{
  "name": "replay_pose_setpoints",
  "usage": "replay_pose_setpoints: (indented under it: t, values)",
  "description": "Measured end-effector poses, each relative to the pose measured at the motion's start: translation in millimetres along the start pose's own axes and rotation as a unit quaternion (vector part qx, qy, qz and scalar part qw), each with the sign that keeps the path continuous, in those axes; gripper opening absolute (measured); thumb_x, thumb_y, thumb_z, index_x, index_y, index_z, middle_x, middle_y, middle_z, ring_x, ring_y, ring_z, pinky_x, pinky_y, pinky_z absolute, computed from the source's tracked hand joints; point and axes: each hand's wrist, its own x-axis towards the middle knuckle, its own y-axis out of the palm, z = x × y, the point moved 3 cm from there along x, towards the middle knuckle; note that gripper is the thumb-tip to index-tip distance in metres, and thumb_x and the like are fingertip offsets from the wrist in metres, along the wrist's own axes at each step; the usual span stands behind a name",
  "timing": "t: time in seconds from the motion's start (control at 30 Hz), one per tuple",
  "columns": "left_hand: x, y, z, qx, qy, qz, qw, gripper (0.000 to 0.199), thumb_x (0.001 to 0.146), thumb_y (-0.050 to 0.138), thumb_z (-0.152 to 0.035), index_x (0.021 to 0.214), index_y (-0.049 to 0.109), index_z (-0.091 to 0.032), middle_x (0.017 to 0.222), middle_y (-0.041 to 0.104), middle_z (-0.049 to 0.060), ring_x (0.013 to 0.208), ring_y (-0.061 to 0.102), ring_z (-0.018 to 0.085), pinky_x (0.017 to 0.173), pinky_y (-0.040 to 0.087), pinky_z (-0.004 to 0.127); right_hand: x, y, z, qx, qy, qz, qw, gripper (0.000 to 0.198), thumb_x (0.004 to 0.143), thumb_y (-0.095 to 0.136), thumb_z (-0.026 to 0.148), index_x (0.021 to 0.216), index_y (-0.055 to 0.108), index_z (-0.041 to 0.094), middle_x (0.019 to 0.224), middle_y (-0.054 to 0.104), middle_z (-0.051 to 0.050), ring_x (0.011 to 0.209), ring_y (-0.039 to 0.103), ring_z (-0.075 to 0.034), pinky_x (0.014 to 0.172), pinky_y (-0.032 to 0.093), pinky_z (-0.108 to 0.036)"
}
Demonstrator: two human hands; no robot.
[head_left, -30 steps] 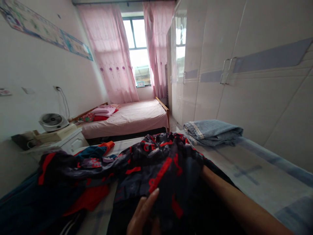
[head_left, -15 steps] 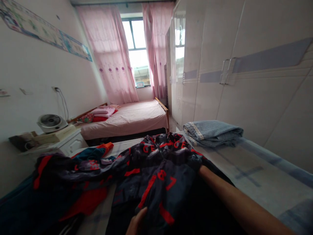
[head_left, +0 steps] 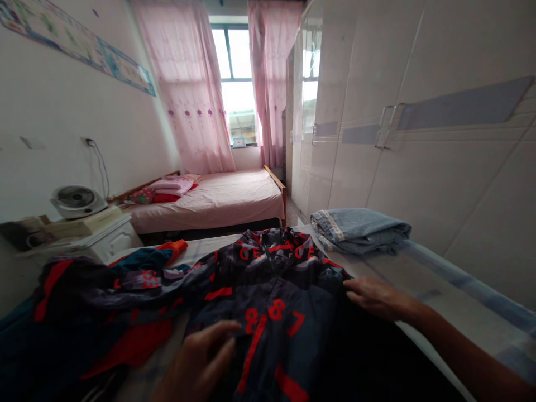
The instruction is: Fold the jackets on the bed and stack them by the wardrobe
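Jacket: dark thing with red print (head_left: 272, 282), lying front up on the near bed (head_left: 454, 304), collar pointing to the far side. You can read "887" low on the front and "CE" on both sides of the zip.
Left hand: blurry, over the near left part of the jacket front. The left hand (head_left: 201, 357) is partly open, thumb and pointing finger apart, nothing in it that I can see. Can't tell if the fingertips touch the cloth.
Right hand: the right hand (head_left: 374, 296) is half curled, fingertips right at the jacket's right shoulder edge. Honestly can't tell if it's pinching the fabric or just resting there.
Sleeve: one sleeve (head_left: 100, 296) runs out left, over a pile of clothes (head_left: 129, 346) in red, teal and orange.
Dark patch: black cloth (head_left: 360, 346) below the right hand, too dark to make out.
Jeans: folded pale blue jeans (head_left: 360, 230) on the far right of the same bed, just beside the collar.
Further back: pink-sheeted bed (head_left: 226, 195) below the window (head_left: 238, 106), little fan (head_left: 79, 200) off left, white wardrobe (head_left: 439, 178) all down the right.
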Motion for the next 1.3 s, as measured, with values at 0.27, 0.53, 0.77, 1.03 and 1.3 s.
replay_pose_setpoints:
  t: [0.27, 0.53, 0.77, 1.03, 1.3]
  values:
    - [160.3, 53.2, -54.7, -0.001, 0.072, 0.056, 0.996, 0.024, 0.079, 0.055, -0.029, 0.084, 0.069, -0.011, 0.068, 0.063, 0.000, 0.068, 0.058, 0.015, 0.062, 0.045, 0.024, 38.4, 4.1, -8.6, -0.041, 0.155, -0.142, 0.977, 0.037, 0.088, 0.039, 0.046, 0.097, 0.061, 0.018, 0.091, 0.065, -0.010, 0.080, 0.063, -0.021, 0.063, 0.040, -0.028]
    - [261.4, 128.1, -66.1, -0.012, 0.014, 0.065, 0.998, 0.030, 0.088, 0.053, -0.036, 0.108, 0.057, -0.014, 0.106, 0.060, 0.006, 0.090, 0.060, 0.019, 0.077, 0.051, 0.038, 40.1, 38.3, -22.8, -0.011, 0.156, -0.196, 0.968, 0.019, 0.086, 0.040, 0.027, 0.083, 0.057, 0.020, 0.087, 0.059, -0.003, 0.075, 0.059, -0.015, 0.066, 0.038, -0.026]
    - [294.3, 146.4, -56.8, -0.052, -0.046, 0.064, 0.995, 0.031, 0.088, 0.053, -0.034, 0.112, 0.055, -0.015, 0.110, 0.058, 0.007, 0.093, 0.059, 0.019, 0.079, 0.051, 0.039, 42.4, 40.0, -29.0, 0.014, 0.159, -0.192, 0.968, 0.019, 0.087, 0.036, 0.026, 0.080, 0.053, 0.021, 0.083, 0.056, -0.002, 0.072, 0.057, -0.015, 0.066, 0.036, -0.027]
    - [312.2, 127.4, -68.8, -0.052, -0.025, 0.015, 0.998, 0.031, 0.088, 0.054, -0.034, 0.112, 0.055, -0.015, 0.112, 0.058, 0.007, 0.095, 0.059, 0.020, 0.080, 0.051, 0.040, 40.7, 40.0, -28.6, 0.050, 0.162, -0.230, 0.958, 0.018, 0.084, 0.035, 0.026, 0.079, 0.052, 0.021, 0.082, 0.056, -0.003, 0.074, 0.056, -0.017, 0.067, 0.037, -0.028]
    - [331.5, 123.1, -64.0, -0.056, -0.017, -0.020, 0.998, 0.030, 0.088, 0.054, -0.035, 0.110, 0.056, -0.015, 0.108, 0.059, 0.007, 0.091, 0.060, 0.018, 0.078, 0.051, 0.038, 40.5, 42.0, -35.2, 0.099, 0.168, -0.276, 0.941, 0.024, 0.082, 0.034, 0.032, 0.081, 0.055, 0.020, 0.084, 0.058, -0.005, 0.077, 0.057, -0.019, 0.072, 0.040, -0.031]
